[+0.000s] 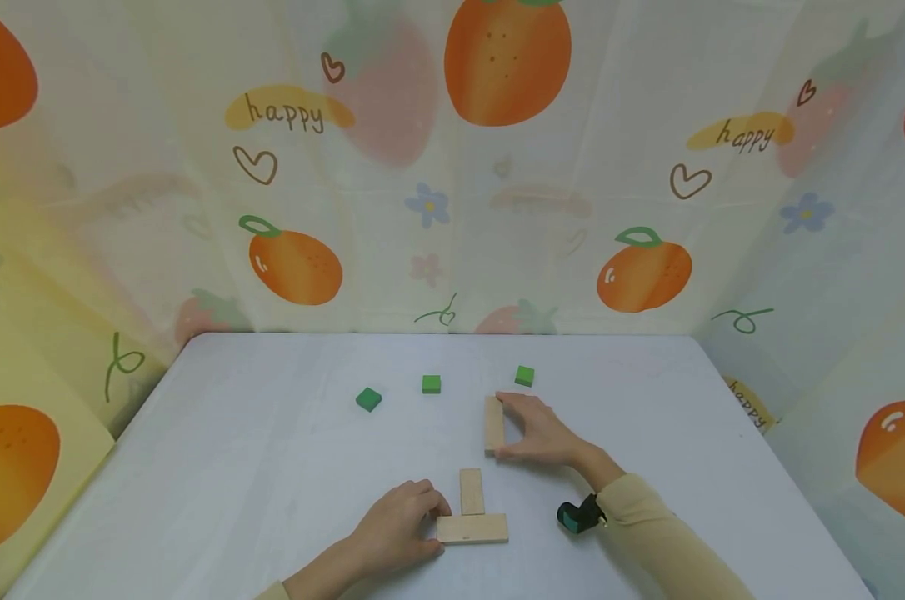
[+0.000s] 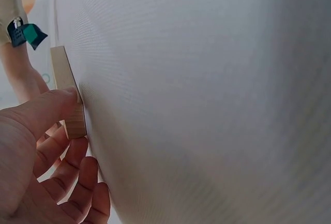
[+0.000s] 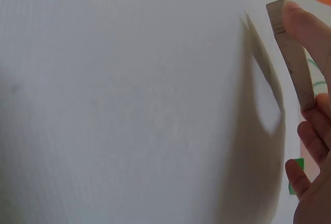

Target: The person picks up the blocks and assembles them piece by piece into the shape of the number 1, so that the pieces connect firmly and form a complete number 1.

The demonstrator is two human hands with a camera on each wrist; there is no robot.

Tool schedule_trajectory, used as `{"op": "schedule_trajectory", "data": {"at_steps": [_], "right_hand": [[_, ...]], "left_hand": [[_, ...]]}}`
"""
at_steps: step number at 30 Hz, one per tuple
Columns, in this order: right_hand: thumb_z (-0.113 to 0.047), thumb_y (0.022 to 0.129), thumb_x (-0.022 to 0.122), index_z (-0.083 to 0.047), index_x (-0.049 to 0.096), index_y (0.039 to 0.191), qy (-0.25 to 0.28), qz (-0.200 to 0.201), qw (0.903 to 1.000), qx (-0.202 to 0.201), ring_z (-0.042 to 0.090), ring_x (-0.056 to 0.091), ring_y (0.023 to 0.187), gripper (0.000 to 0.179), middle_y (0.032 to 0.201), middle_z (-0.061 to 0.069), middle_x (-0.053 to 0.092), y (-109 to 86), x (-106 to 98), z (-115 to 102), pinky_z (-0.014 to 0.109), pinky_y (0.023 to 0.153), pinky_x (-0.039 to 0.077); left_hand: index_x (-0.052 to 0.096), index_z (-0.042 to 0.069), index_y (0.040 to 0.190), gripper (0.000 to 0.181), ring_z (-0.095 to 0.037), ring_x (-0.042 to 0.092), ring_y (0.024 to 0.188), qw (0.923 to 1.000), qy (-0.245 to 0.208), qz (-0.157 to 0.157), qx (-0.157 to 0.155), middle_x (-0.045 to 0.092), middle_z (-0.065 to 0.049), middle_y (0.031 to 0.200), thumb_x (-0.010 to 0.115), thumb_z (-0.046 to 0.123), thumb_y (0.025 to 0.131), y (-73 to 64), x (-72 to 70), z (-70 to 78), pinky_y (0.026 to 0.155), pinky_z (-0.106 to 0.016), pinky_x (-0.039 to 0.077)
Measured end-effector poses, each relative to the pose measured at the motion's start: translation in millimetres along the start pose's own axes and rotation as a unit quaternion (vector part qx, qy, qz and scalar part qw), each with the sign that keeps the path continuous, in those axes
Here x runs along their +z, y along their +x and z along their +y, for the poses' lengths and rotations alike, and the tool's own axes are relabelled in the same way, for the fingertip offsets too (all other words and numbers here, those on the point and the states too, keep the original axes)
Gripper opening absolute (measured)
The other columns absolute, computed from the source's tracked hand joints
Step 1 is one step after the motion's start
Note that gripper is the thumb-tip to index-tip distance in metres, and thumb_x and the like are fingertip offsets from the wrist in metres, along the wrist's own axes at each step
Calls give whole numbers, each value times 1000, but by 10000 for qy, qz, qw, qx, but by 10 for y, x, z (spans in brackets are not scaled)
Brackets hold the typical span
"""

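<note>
L hand [image 1: 400, 517] pinches the L end of a crosswise wooden block [image 1: 473, 529], thumb on the near side, fingers round the far side; L wrist view shows thumb on the block & fingertips at its end. Block lies flat on the white table [image 1: 220, 467], long side facing the person.

A short-looking wooden block [image 1: 471, 490] lies flat just beyond it, pointing away, near end up against the crosswise block's far side, approx. mid-length, so the 2 make a T. Looks like they touch.

R hand [image 1: 546, 432] grips a lengthwise wooden block [image 1: 493, 425] by its 2 ends: thumb at near end, fingertip at far end, palm to the R w/ a gap btwn palm & block. R wrist view shows a shadow on the table apart from it, so it's held up off the surface. It's beyond the T, a bit to the R.

3 green pcs nr the back: dk green block [image 1: 368, 399] on L, turned cornerwise; middle green block [image 1: 432, 384]; R green block [image 1: 525, 376], just past the R hand's fingertips. All well apart.

Black wrist device [image 1: 580, 514] on R wrist, by the tan sleeve [image 1: 662, 533]. Fruit-print curtain [image 1: 467, 250] behind, w/ oranges, hearts & "happy".
</note>
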State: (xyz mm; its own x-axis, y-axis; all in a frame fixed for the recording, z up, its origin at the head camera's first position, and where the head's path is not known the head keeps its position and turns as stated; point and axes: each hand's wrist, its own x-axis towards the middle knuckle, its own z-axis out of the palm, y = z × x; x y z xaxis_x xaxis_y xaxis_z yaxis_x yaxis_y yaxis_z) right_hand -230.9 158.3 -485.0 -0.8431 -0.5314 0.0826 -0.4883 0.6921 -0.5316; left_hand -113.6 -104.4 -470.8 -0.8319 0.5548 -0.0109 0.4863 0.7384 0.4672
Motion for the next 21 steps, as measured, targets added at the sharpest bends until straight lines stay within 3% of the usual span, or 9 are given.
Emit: {"op": "schedule_trajectory", "data": {"at_steps": [21], "right_hand": [[-53, 71, 71, -9, 34, 141, -206, -369, 9987, -278, 26, 35, 130, 90, 142, 8, 40, 155, 144, -222, 49, 104, 27]], "left_hand": [[65, 21, 90, 28, 0, 42, 72, 9999, 84, 50, 99, 52, 15, 81, 80, 26, 66, -10, -10, 2, 66, -20, 41]]}}
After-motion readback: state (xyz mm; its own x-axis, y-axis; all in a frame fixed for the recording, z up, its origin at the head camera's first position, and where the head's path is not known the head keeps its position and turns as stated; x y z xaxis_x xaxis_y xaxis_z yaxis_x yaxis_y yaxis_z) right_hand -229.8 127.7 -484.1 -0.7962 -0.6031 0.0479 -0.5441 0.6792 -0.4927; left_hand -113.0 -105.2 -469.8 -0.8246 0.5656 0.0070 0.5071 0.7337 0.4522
